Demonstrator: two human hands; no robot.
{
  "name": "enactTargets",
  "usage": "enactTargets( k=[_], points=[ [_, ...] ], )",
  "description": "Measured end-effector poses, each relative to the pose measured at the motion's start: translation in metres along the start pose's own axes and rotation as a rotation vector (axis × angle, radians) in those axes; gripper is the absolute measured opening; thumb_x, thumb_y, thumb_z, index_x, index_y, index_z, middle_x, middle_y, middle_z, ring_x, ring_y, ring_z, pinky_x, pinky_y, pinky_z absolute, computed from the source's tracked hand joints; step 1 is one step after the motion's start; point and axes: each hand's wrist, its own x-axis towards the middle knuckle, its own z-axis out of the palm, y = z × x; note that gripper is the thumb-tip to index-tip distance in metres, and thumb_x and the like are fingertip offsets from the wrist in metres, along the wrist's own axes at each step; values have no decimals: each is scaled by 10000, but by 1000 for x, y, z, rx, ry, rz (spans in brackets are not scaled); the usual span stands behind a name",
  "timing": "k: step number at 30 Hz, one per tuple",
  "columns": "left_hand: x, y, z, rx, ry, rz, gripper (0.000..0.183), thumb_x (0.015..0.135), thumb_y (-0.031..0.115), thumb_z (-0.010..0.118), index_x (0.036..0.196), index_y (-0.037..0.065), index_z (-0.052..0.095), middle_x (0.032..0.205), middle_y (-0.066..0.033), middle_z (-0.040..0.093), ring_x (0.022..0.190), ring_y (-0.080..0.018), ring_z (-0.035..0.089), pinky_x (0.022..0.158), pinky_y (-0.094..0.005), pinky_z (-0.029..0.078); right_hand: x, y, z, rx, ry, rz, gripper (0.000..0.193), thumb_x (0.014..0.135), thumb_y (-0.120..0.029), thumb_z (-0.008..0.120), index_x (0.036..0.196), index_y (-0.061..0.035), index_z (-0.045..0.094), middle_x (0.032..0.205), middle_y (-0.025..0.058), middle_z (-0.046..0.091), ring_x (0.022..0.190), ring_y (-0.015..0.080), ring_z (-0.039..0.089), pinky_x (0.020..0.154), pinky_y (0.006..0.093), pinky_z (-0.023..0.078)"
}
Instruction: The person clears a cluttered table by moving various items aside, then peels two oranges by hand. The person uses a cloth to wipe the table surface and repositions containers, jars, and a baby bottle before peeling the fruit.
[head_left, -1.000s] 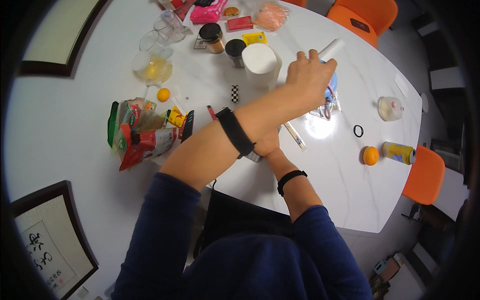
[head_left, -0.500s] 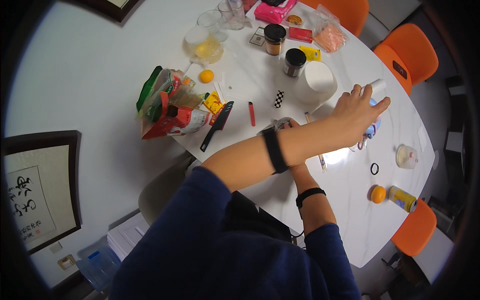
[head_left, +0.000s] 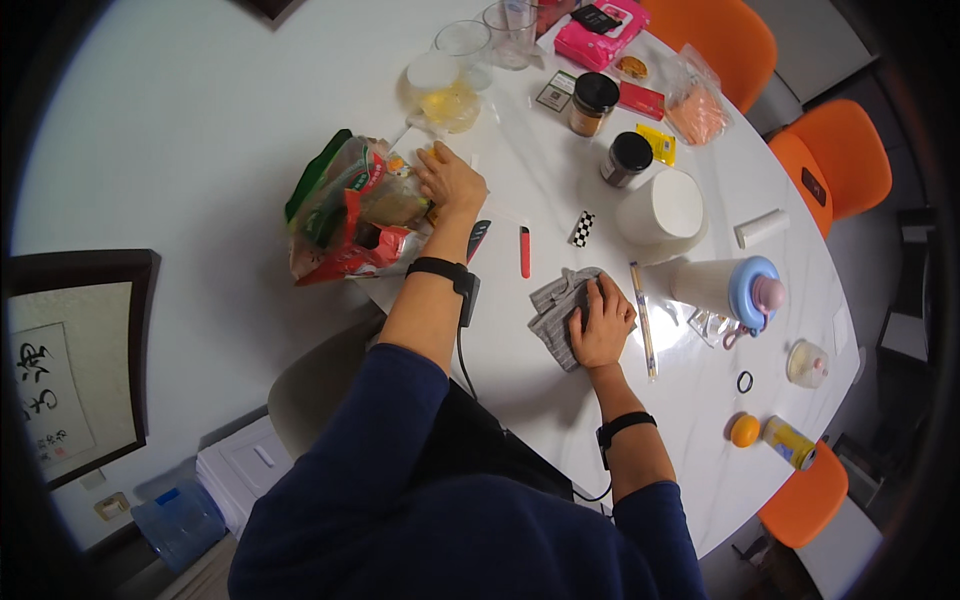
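My left hand (head_left: pixel 453 185) reaches to the far left part of the table, its fingers curled over a small orange (head_left: pixel 435 153), of which only a sliver shows. Just left of it stand a clear snack bag (head_left: pixel 385 205) with a green top and a red-and-white package (head_left: pixel 365 250). Under my left wrist, a black knife (head_left: pixel 479 238) is partly hidden. My right hand (head_left: pixel 603 325) rests on a crumpled grey striped cloth (head_left: pixel 555 320), fingers bent onto it. Right of that hand lies a thin wrapped stick (head_left: pixel 644 322).
A white tub (head_left: pixel 665 210), a blue-lidded bottle (head_left: pixel 705 288) and two black-lidded jars (head_left: pixel 595 100) stand beyond my right hand. A red stick (head_left: pixel 525 252) and a checkered block (head_left: pixel 583 229) lie centrally. Another orange (head_left: pixel 744 431) and a can (head_left: pixel 790 442) are near the right edge.
My left hand has swung from beside the bottle at the right across to the orange at the left. My right hand stays at the cloth, which now shows more. The view has shifted.
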Motion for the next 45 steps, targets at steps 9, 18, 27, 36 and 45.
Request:
enactTargets(
  k=[9,18,27,36,45],
  points=[
    [-19,-1,-18,-117,46,312,367,818,96,690,1151,47,542,1095,-205,519,1003,-395,543,874,-484,449,0,1,1,-18,-6,-11,496,815,-267,574,1261,-51,557,1378,136,488,1274,291,446,985,453,310],
    [-146,-55,-65,-303,-484,859,433,755,86,753,1142,66,559,1083,-146,532,1032,-352,507,872,-444,433,1,0,-1,-7,17,-32,492,815,-252,585,1262,-48,549,1377,143,492,1270,297,451,987,458,310],
    [-156,-80,-73,-263,-578,957,581,705,130,806,1226,100,551,1203,-138,505,1133,-359,479,965,-436,405,-2,2,2,-3,9,-19,490,813,-249,583,1263,-58,545,1386,138,482,1268,294,443,990,463,306],
    [-21,17,-54,-747,171,157,1095,572,283,945,1388,-61,302,1331,-244,421,1226,-386,429,1045,-450,372,0,-1,0,7,45,-27,498,815,-248,589,1273,-60,542,1382,132,486,1260,304,449,998,463,310],
    [106,36,5,-688,556,79,941,622,290,884,1334,-86,397,1265,-252,515,1157,-374,512,1028,-427,408,0,2,2,-6,3,1,507,806,-242,599,1282,-74,545,1385,109,490,1253,288,451,1006,440,303]
  ],
)
